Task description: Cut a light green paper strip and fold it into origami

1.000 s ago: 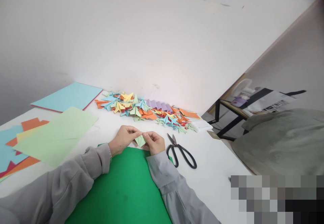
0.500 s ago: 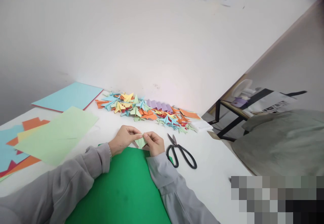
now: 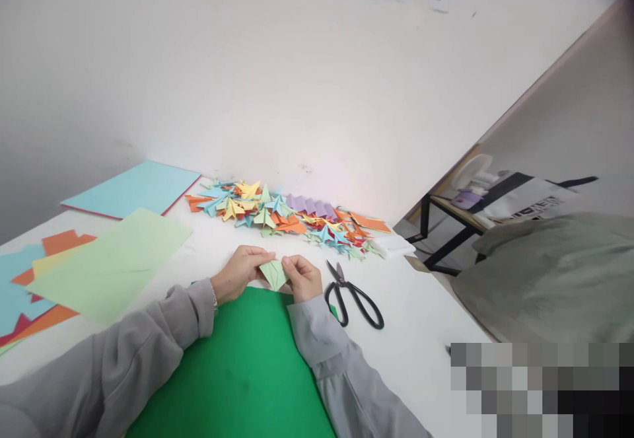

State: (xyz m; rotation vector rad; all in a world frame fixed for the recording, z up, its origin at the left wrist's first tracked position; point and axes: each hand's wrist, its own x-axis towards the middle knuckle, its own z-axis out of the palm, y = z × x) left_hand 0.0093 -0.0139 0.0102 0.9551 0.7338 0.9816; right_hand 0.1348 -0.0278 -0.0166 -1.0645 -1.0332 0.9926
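Note:
Between my two hands is a small piece of folded light green paper (image 3: 273, 275), its creased face toward me and a point hanging down. My left hand (image 3: 242, 271) pinches its left corner, thumb on top. The right corner is pinched by my right hand (image 3: 303, 277), whose far fingers are partly hidden behind the paper. Both hands are just past the far edge of a green sheet (image 3: 242, 365). Black-handled scissors (image 3: 352, 296) lie with blades apart to the right of my right hand.
Folded paper shapes in several colours (image 3: 267, 213) are heaped along the wall. Left on the white table (image 3: 411, 339) are a large light green sheet (image 3: 119, 259), coloured scraps (image 3: 24, 279) and a blue sheet (image 3: 133, 190). A low stand (image 3: 446, 220) with bags is at right.
The folded paper has opened out between my hands, so more of its face shows. My left thumb has shifted slightly up and away from my right fingers.

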